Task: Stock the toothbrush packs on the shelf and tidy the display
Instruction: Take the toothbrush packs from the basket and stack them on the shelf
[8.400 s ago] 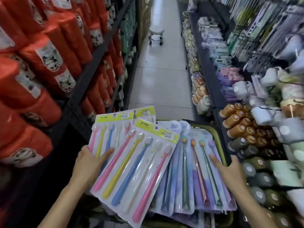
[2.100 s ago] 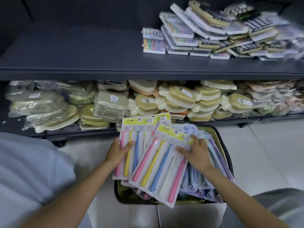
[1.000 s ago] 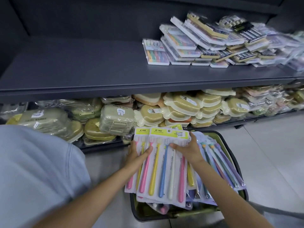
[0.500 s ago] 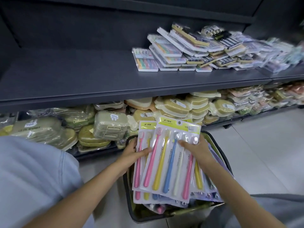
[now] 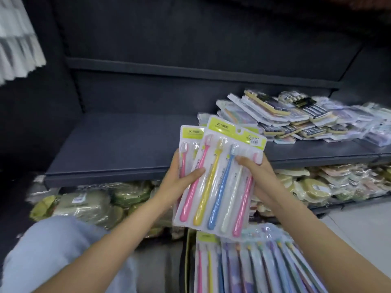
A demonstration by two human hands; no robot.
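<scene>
Holding up two flat plastic toothbrush packs with yellow-green tops [image 5: 220,176], the person has both hands on them in front of the dark grey shelf [image 5: 127,144]. The left hand [image 5: 177,182] grasps the left side, thumb lying across the front on the pink brush. The right hand [image 5: 258,176] grasps the right side, thumb pressed on the front near the white and blue brush heads. The front pack shows five brushes in a row: pink, yellow, blue, white, pink. The second pack peeks out behind it on the left, a little askew.

The packs are in the air, just in front of the shelf edge, not touching the shelf board. On the right part of that shelf lies a messy pile of small boxed toothbrush packs [image 5: 285,119]. The shelf below holds green and yellow plastic cases in clear wrap [image 5: 91,204].

Near the bottom, more toothbrush packs with purple backs [image 5: 264,267] lie fanned out in a bin. A light blue trouser knee [image 5: 53,256] shows at the near left.
</scene>
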